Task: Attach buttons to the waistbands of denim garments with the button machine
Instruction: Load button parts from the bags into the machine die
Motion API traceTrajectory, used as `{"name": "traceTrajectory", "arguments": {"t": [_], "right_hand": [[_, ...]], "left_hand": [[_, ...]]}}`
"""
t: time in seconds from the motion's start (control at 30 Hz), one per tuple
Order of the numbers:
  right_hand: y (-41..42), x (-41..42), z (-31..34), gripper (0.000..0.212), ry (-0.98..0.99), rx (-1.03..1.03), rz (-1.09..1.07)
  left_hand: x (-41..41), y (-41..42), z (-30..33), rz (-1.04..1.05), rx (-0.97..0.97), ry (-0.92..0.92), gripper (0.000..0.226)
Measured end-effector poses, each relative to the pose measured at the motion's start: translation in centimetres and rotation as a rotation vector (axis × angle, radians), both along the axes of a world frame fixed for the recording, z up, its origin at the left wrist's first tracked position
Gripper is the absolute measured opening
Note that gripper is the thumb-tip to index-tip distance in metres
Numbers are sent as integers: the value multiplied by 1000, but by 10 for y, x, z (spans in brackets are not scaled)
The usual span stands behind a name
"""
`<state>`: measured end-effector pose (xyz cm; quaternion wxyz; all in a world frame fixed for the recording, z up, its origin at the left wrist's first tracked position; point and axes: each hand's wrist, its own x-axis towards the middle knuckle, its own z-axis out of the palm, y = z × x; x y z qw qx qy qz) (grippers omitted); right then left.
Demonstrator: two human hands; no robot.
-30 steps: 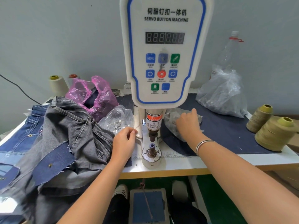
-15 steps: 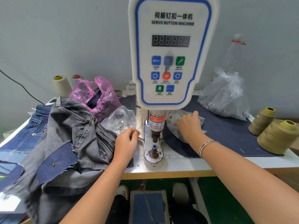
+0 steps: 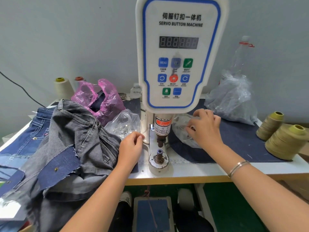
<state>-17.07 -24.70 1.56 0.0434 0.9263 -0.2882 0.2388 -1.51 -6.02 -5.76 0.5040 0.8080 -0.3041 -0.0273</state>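
Note:
The white servo button machine (image 3: pixel 178 52) stands mid-table, its lower die (image 3: pixel 159 152) bare under the punch (image 3: pixel 161 141). My left hand (image 3: pixel 132 145) rests just left of the die with thumb and forefinger pinched together; anything between them is hidden. My right hand (image 3: pixel 206 129) hovers over a clear bag of buttons (image 3: pixel 179 129) right of the machine and pinches a small brown button (image 3: pixel 192 128) at its fingertips. Grey denim jeans (image 3: pixel 75 139) lie heaped at the left, a blue denim patch (image 3: pixel 58 166) on top. A second clear bag of small metal parts (image 3: pixel 123 124) sits behind my left hand.
Blue jeans (image 3: pixel 25 139) lie under the grey pair. Behind are a pink bag (image 3: pixel 100 97), two pale thread cones (image 3: pixel 62 88) and a large clear bag (image 3: pixel 232 99) with a bottle. Olive thread cones (image 3: pixel 284 143) stand at the right on a dark denim mat (image 3: pixel 234 144). A foot pedal (image 3: pixel 152 213) lies below.
My right hand has lifted out of the clear bag with a button at its fingertips. My left hand has stayed by the die, fingers pinched.

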Motion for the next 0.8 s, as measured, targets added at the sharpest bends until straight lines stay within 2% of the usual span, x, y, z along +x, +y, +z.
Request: {"name": "traceTrajectory", "arguments": {"t": [0.07,0.1,0.2,0.27,0.43,0.8], "right_hand": [[24,-10,0,6,-292,213,112],[39,-13,-1,4,-371,400,162],[80,-15,-8,23,-413,1055,189],[93,-12,-17,13,-435,1268,114],[108,-3,-24,6,-492,1480,29],[120,1,-24,16,-673,1872,-62]], "left_hand": [[0,0,0,0,-4,3,17],[0,0,1,0,-5,4,17],[-1,0,1,-2,-5,-2,16],[-1,1,1,-8,-4,-2,16],[-1,2,0,-18,-13,5,16],[-1,1,1,-13,-17,24,17]]}}
